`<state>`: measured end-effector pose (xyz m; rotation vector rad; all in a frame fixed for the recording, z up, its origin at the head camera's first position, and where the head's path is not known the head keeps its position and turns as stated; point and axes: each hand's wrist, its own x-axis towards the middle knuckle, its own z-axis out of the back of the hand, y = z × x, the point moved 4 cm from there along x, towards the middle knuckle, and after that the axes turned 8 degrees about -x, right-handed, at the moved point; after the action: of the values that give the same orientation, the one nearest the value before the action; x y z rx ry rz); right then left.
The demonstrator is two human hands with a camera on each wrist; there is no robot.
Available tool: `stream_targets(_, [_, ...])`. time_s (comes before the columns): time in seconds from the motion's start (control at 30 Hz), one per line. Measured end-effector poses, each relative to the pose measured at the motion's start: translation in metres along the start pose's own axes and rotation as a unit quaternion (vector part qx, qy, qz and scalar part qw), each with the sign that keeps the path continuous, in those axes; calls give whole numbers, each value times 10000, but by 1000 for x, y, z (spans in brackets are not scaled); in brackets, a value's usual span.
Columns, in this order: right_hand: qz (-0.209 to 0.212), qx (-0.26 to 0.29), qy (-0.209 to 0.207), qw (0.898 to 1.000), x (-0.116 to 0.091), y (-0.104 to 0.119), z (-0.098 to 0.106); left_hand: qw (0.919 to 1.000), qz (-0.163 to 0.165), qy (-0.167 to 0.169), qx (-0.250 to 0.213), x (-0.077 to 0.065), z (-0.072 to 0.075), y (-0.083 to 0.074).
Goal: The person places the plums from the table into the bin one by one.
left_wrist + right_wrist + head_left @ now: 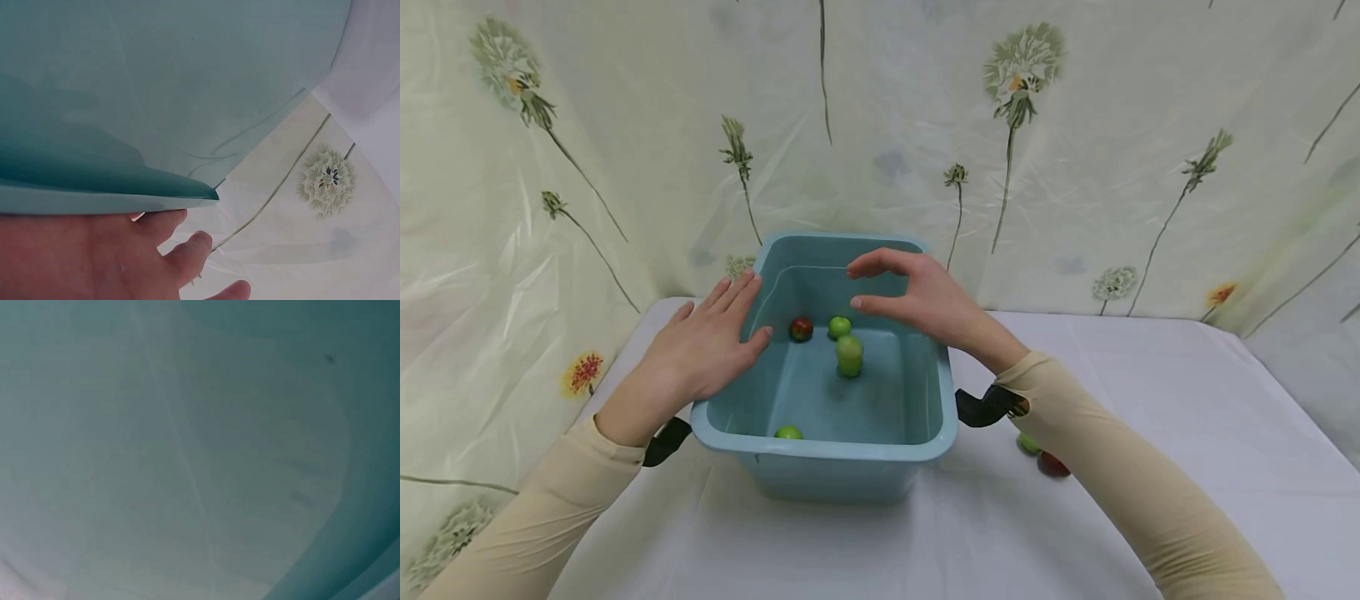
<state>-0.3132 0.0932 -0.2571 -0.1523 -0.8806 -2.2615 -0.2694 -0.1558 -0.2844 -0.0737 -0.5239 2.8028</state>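
A blue-green plastic basin (823, 451) stands on the white-covered table. My left hand (703, 342) lies along its left rim with straight fingers; the left wrist view shows this hand (94, 256) against the rim's outer side. Over the basin's right side hangs my right hand (917, 292), thumb and fingers apart, holding nothing. Below it in the basin is a green apple (850, 352) that looks stretched or doubled. Another green apple (839, 327) and a red apple (801, 328) are near the far end. A further green apple (788, 432) is partly hidden by the near rim.
On the table (1120, 400) right of the basin, a green apple (1030, 443) and a red apple (1054, 465) lie partly behind the right sleeve (1112, 458). Behind the table hangs a flower-printed sheet (880, 108). Basin wall (250, 456) fills most of the right wrist view.
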Motion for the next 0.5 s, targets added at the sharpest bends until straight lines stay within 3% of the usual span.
stream_targets(0.5, [25,153,-338,9993,-14,-1,14,10000,-5,1,-37,-1,0,0])
